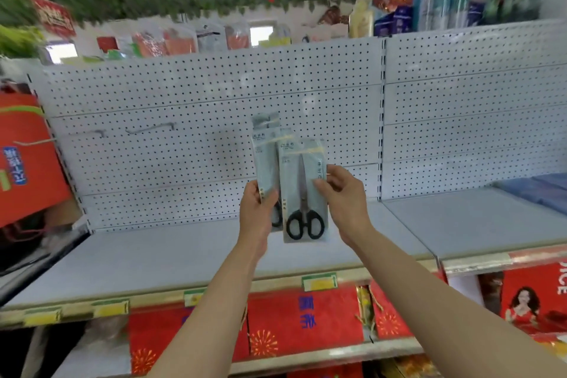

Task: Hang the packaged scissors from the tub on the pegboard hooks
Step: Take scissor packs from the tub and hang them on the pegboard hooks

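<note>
Both hands are raised in front of the white pegboard (pixel 199 95). My left hand (pixel 257 212) grips a stack of packaged scissors (pixel 265 156) by its lower part. My right hand (pixel 343 193) pinches the right edge of one front pack of black-handled scissors (pixel 303 193), which overlaps the stack. Two bare metal hooks stick out of the board to the left, one longer (pixel 150 129) and one shorter (pixel 92 132). The tub is out of view.
A grey shelf (pixel 184 258) runs below the pegboard, with yellow price tags on its front rail. Red gift bags stand under it and at the left (pixel 27 159). A second pegboard panel (pixel 472 107) lies to the right, blue packs on its shelf.
</note>
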A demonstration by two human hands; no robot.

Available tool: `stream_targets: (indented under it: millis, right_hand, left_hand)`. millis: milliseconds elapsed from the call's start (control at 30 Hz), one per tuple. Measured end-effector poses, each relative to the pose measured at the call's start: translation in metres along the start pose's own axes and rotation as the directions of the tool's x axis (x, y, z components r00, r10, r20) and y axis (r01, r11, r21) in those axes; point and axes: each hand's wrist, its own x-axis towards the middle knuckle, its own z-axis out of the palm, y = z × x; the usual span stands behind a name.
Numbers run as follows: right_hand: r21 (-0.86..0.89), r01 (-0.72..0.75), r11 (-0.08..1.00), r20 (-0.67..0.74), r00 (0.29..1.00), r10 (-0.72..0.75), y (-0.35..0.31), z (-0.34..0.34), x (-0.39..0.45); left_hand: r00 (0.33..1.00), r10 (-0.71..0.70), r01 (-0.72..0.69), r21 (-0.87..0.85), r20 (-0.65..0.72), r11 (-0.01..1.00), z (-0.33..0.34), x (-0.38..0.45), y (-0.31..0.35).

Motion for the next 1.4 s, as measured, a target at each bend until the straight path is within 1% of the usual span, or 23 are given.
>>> stream_targets:
  millis: [133,267,467,567,700,900,1100,1233,1400]
  right_hand:
    - [-0.024,0.033,0.999,-0.013,0.999,-0.033,-0.002,0.019,0.024]
    - [-0.028,0.06,0.998,-0.046,0.997,-0.062,-0.001,0.036,0.044]
    - [-0.035,0.053,0.998,-0.063,0.996,-0.055,0.013,0.051,0.06]
    - [-0.042,0.046,0.998,-0.071,0.996,-0.049,0.018,0.052,0.067]
    - [-0.037,0.041,0.998,-0.067,0.997,-0.044,0.02,0.052,0.078]
    - [-0.039,0.033,0.999,-0.057,0.998,-0.036,0.024,0.053,0.087]
    - [-0.049,0.018,0.999,-0.062,0.998,-0.021,0.03,0.05,0.097]
    - [-0.047,0.018,0.999,-0.052,0.998,-0.021,0.034,0.049,0.103]
    - [-0.059,0.004,0.998,-0.034,0.999,-0.006,0.043,0.054,0.115]
  left_hand:
    - [1.0,-0.005,0.005,0.017,-0.004,1.0,-0.003,0.035,0.007]
    - [0.999,-0.039,0.038,0.029,0.006,0.999,-0.007,0.069,0.002]
    - [0.998,-0.058,0.057,0.043,0.025,0.997,-0.009,0.101,-0.011]
    - [0.997,-0.078,0.076,0.037,0.03,0.996,-0.007,0.113,-0.014]
    - [0.998,-0.062,0.062,0.004,0.019,0.998,-0.005,0.125,-0.015]
    - [0.995,-0.096,0.096,0.047,-0.006,0.994,-0.002,0.134,-0.021]
    - [0.995,-0.095,0.096,0.1,-0.015,0.99,0.007,0.147,-0.025]
    - [0.993,-0.107,0.112,0.107,-0.051,0.988,0.008,0.157,-0.032]
    - [0.991,-0.113,0.123,0.182,-0.068,0.976,0.005,0.175,-0.048]
